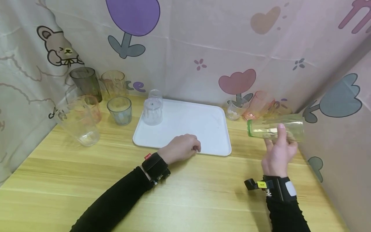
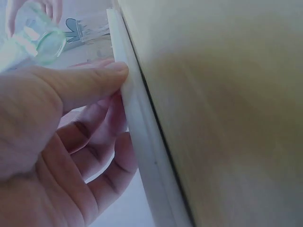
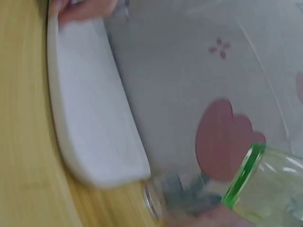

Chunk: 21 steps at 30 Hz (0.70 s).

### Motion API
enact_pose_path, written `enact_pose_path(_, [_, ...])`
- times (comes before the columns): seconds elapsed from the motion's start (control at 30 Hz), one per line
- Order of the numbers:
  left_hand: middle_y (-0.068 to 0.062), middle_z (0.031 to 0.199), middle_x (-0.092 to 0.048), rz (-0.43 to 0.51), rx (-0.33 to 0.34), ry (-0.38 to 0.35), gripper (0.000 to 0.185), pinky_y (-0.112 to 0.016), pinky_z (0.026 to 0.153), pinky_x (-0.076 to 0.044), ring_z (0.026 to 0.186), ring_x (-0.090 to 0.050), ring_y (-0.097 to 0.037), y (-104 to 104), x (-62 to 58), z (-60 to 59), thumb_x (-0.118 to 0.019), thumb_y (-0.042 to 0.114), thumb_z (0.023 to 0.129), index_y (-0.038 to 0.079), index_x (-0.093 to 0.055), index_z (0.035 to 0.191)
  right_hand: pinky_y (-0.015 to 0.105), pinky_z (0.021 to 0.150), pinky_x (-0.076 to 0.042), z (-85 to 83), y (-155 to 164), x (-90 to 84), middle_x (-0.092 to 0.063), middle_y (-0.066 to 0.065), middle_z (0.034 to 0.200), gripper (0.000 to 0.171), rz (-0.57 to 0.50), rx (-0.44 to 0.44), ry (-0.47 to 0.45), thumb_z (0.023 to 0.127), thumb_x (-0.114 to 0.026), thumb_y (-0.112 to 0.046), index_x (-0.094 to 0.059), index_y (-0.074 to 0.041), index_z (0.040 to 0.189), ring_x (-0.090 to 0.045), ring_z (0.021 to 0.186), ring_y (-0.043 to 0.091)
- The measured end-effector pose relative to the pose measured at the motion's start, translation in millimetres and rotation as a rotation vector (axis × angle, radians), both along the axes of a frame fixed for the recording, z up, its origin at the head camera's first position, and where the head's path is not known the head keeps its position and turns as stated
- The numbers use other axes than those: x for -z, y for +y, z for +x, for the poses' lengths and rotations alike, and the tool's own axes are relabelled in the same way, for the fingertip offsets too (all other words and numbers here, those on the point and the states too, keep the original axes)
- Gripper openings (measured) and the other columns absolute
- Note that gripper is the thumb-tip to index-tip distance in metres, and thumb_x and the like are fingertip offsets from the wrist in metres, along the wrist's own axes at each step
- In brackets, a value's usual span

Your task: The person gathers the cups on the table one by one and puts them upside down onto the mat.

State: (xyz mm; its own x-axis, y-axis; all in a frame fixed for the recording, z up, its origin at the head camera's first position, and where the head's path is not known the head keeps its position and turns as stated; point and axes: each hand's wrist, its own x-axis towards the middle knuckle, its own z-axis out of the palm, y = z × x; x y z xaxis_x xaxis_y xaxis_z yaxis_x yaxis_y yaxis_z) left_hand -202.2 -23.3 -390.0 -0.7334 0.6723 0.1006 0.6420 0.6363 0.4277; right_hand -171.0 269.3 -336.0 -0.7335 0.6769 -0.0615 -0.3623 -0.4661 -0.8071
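Note:
My right hand (image 1: 277,158) grips a clear yellow-green glass tumbler (image 1: 290,127) above the right side of the table. The tumbler lies sideways in the air, its thick green base (image 3: 244,177) toward the left. My left hand (image 1: 181,147) rests at the front rim of a white tray (image 1: 188,124). In the left wrist view, its thumb and loosely bent fingers (image 2: 92,82) touch the tray rim (image 2: 142,118). A clear ribbed glass (image 1: 152,112) stands upside down on the tray's left part. Another clear glass (image 1: 155,93) is partly hidden behind it.
At left stand a dark grey glass (image 1: 86,83), an amber glass (image 1: 114,84), a pink glass (image 1: 92,108), a blue-grey glass (image 1: 119,111) and a tilted-looking clear glass (image 1: 79,125). Back right are a small clear glass (image 1: 236,109) and a pink glass (image 1: 259,104). Printed curtains (image 1: 185,42) border the table.

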Motion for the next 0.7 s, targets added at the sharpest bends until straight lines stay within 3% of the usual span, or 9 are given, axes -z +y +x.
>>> enact_pose_path(0.13, [0.006,0.097,-0.066,-0.005,-0.037,-0.029,0.022,-0.026,0.071,-0.053,0.087,-0.06,-0.01,-0.6,-1.3,-1.7,-0.072,0.007,0.094,0.016,-0.078,0.113,0.032,0.1,-0.054,-5.5,-21.2,-6.1,-0.042,0.004,0.14,0.057,-0.027,-0.146,0.001,0.097,-0.076,-0.026,-0.038,-0.015,0.138,-0.051,0.121,0.022])
enact_pose_path(0.23, [0.007,0.096,-0.064,-0.006,-0.077,-0.05,0.026,-0.027,0.07,-0.051,0.086,-0.059,-0.01,-2.1,-4.3,-3.9,-0.071,0.012,0.095,0.016,-0.075,0.121,0.033,0.11,-0.048,-9.9,-37.9,-8.5,-0.029,0.005,0.158,0.077,0.001,-0.233,-0.024,0.099,-0.072,-0.032,-0.021,-0.018,0.154,-0.039,0.142,0.03])
enact_pose_path(0.33, [0.008,0.097,-0.064,0.013,-0.125,-0.046,0.031,-0.027,0.067,-0.05,0.084,-0.058,-0.011,-6.7,-10.6,-7.6,-0.072,0.018,0.097,0.015,-0.071,0.128,0.033,0.112,-0.047,-14.9,-55.4,-6.8,-0.019,0.007,0.165,0.088,0.014,-0.295,-0.024,0.099,-0.071,-0.037,-0.009,-0.018,0.16,-0.03,0.151,0.035])
enact_pose_path(0.4, [0.007,0.099,-0.064,0.051,-0.168,-0.026,0.035,-0.027,0.066,-0.05,0.083,-0.058,-0.011,-11.3,-16.0,-10.3,-0.073,0.022,0.097,0.015,-0.068,0.131,0.034,0.11,-0.048,-18.7,-67.4,-3.9,-0.024,0.008,0.163,0.084,0.009,-0.329,0.004,0.099,-0.071,-0.038,-0.014,-0.016,0.158,-0.033,0.15,0.036])
enact_pose_path(0.53, [0.004,0.11,-0.065,0.18,-0.259,0.019,0.055,-0.028,0.064,-0.051,0.082,-0.06,-0.011,-21.4,-28.1,-13.4,-0.077,0.031,0.095,0.012,-0.057,0.142,0.036,0.106,-0.053,-24.8,-89.2,2.8,-0.042,0.009,0.15,0.061,-0.014,-0.408,0.073,0.101,-0.068,-0.038,-0.037,-0.013,0.147,-0.049,0.138,0.033])
enact_pose_path(0.7, [0.001,0.127,-0.059,0.333,-0.323,0.038,0.086,-0.031,0.069,-0.053,0.094,-0.062,-0.011,-30.0,-39.7,-13.2,-0.085,0.043,0.086,0.01,-0.041,0.152,0.034,0.107,-0.052,-25.8,-113.2,9.6,-0.045,0.011,0.146,0.06,0.01,-0.553,0.109,0.104,-0.059,-0.047,-0.041,-0.012,0.15,-0.054,0.128,0.028])
